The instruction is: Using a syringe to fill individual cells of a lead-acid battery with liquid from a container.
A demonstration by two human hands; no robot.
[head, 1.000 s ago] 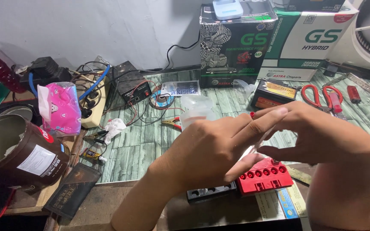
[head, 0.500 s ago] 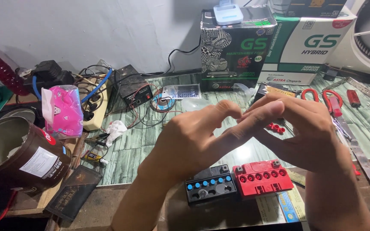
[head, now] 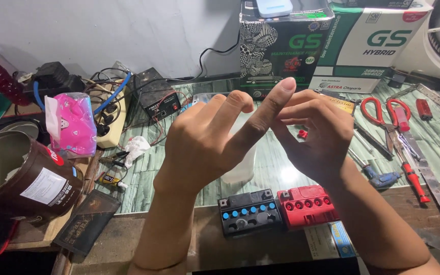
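My left hand (head: 207, 140) and my right hand (head: 314, 135) are raised together over the table edge. The left fingers are spread, with the index finger pointing up. The right hand's curled fingers press against that index finger, and I cannot tell whether they hold anything. A translucent plastic container (head: 241, 170) shows behind and below the left hand. A small red cap (head: 302, 134) shows between the right fingers, held or lying behind, unclear. Below the hands sit a black battery with blue caps (head: 249, 213) and a red battery top (head: 306, 202).
Red-handled scissors (head: 385, 114), a blue-handled screwdriver (head: 380, 178) and a metal strip (head: 436, 188) lie at the right. Two battery boxes (head: 281, 46) stand at the back. On the left are a pink tissue pack (head: 72, 125), a brown tin (head: 21, 178), a power strip (head: 109, 122) and a black wired box (head: 154, 97).
Both hands have lifted higher and turned more upright, with the left fingers spreading. The view dropped, so both small batteries and the tools on the right show more fully.
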